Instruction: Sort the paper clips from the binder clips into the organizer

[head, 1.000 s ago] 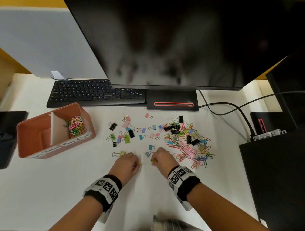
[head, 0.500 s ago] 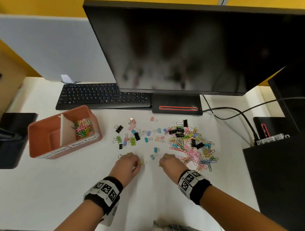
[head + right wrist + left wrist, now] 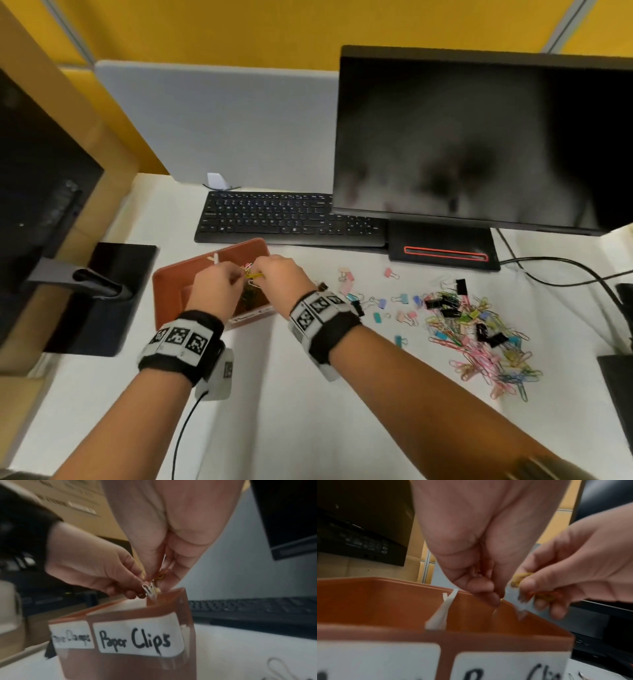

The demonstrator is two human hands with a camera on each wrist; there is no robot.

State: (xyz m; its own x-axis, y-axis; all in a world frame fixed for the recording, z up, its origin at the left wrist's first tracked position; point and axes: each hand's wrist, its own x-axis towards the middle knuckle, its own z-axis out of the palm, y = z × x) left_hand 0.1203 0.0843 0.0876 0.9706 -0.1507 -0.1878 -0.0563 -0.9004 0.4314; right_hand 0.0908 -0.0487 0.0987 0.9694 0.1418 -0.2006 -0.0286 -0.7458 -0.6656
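The terracotta organizer stands left of centre, with a white divider and a "Paper Clips" label on its right compartment. Both hands hover close together over that compartment. My left hand pinches a thin yellow paper clip. My right hand pinches a small bunch of yellow, orange and white paper clips. Colourful paper clips lie heaped on the desk to the right. Small binder clips are scattered between the heap and the organizer, and the left compartment is mostly hidden by my left hand.
A black keyboard and a monitor on its stand sit behind the work area. A second monitor's black base is just left of the organizer. Cables run at the right.
Both hands have lifted off the desk and moved left and away from me, carrying their clips to above the organizer. The head view has swung left.
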